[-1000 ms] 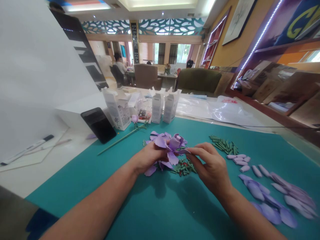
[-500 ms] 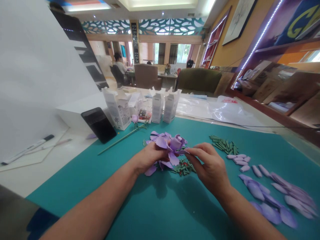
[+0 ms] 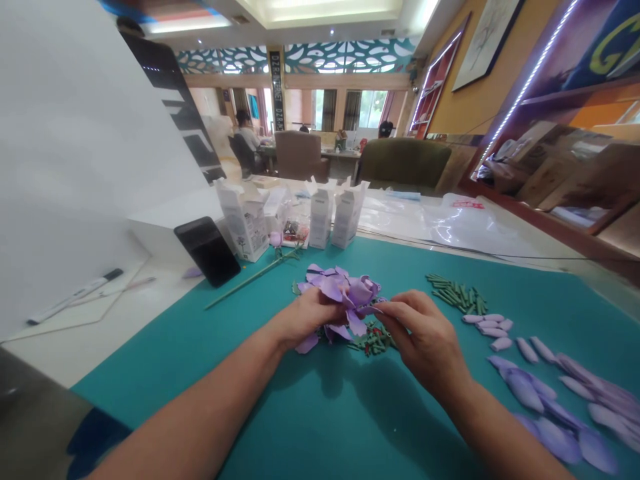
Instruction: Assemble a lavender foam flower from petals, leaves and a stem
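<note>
A purple flower (image 3: 363, 292) with a rolled centre and spread petals is held above the teal mat. My left hand (image 3: 313, 315) is closed around its underside, the fingertips hidden by petals. My right hand (image 3: 423, 327) pinches the edge of a petal (image 3: 369, 310) on the flower's right side. Behind and under my left hand lie more purple petals (image 3: 307, 343). A pile of small green pieces (image 3: 373, 339) with some red bits rests on the mat below the flower.
Green sticks (image 3: 457, 293), small purple buds (image 3: 493, 328) and loose petals (image 3: 525, 387) lie at the right of the mat (image 3: 350, 427). A long green stem (image 3: 253, 283), a black phone (image 3: 207, 251) and white boxes (image 3: 245, 223) stand or lie at the back left.
The whole view has shifted slightly, so the scene appears further right. The flower's centre has tipped more to the right. Both hands keep their hold.
</note>
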{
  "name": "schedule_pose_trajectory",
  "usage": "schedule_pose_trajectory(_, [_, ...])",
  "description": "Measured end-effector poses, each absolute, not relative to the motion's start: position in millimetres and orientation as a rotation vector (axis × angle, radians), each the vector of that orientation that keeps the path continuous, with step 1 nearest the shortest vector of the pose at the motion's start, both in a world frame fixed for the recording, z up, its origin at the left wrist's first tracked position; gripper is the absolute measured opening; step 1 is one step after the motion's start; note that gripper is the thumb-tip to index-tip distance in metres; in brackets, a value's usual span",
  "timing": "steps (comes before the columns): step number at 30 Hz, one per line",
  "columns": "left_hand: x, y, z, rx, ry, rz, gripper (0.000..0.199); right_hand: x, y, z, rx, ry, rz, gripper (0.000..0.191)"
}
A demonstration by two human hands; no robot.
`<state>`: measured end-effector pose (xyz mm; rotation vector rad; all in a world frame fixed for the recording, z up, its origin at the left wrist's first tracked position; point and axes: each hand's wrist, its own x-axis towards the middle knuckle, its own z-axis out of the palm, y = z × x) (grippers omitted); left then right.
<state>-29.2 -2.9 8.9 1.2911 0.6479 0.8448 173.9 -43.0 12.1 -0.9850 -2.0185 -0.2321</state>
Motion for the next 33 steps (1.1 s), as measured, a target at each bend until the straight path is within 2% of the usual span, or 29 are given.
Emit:
schedule_pose_trajectory(5, [-27.2, -5.1, 10.4, 1.254, 0.648, 0.853, 0.039, 170.0, -44.8, 10.2, -1.013, -1.962, -0.194, 0.021])
schedule_pose_trajectory(20, [-27.1, -6.2, 10.9, 1.235, 0.685, 0.851, 0.033, 167.8, -46.4, 14.4, -0.946, -2.015, -0.258, 0.016])
schedule_pose_trajectory(29, [-25.8, -4.0, 7.8, 1.075, 0.675, 0.863, 0.055, 164.5, -49.8, 16.9, -0.987, -1.973, -0.138, 0.010])
schedule_pose_trajectory(33, [-23.8, -5.7, 9.4, 1.122, 0.733, 0.898, 0.051, 163.5, -50.4, 17.8, -1.009, -1.971, -0.127, 0.008])
